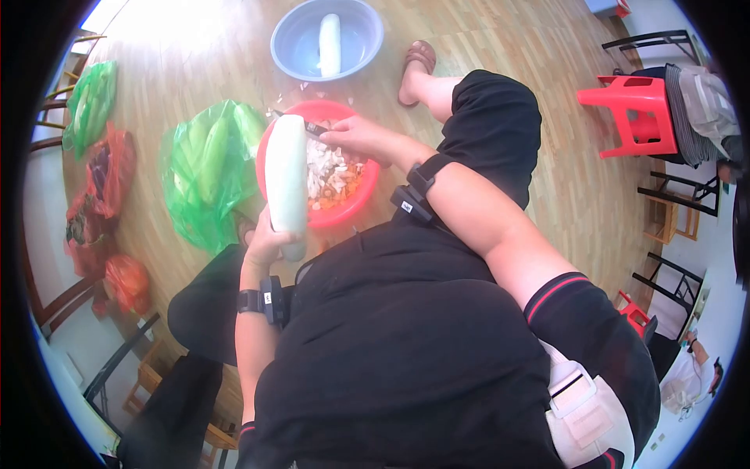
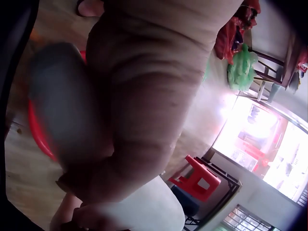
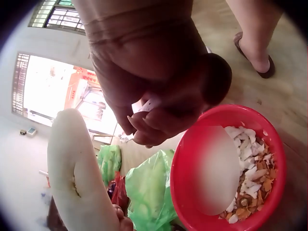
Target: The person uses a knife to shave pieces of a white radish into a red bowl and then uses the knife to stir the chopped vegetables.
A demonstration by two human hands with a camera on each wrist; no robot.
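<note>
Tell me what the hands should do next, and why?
Maybe trim away the dark mark on the white vegetable: it shows plainly, the left hand grips the vegetable, and the right hand holds a knife-like tool.

Long pale vegetable [image 1: 287,172] in left hand [image 1: 265,238]

In the head view, pale wood-plank flooring [image 1: 461,31] runs beneath everything. At two o'clock stands a red plastic stool [image 1: 662,102], with a grey-and-white, cloth-like heap [image 1: 707,90] just beyond it. A light-brown wooden stool [image 1: 660,219] sits near three o'clock. A smaller red plastic stool [image 1: 634,314] shows between three and four. Between nine and ten rests a translucent red plastic bag with dark purple contents [image 1: 105,168]; a knotted orange-red plastic bag [image 1: 129,283] lies just below nine. The right-wrist view catches a barred window [image 3: 60,19] between ten and eleven.
</note>
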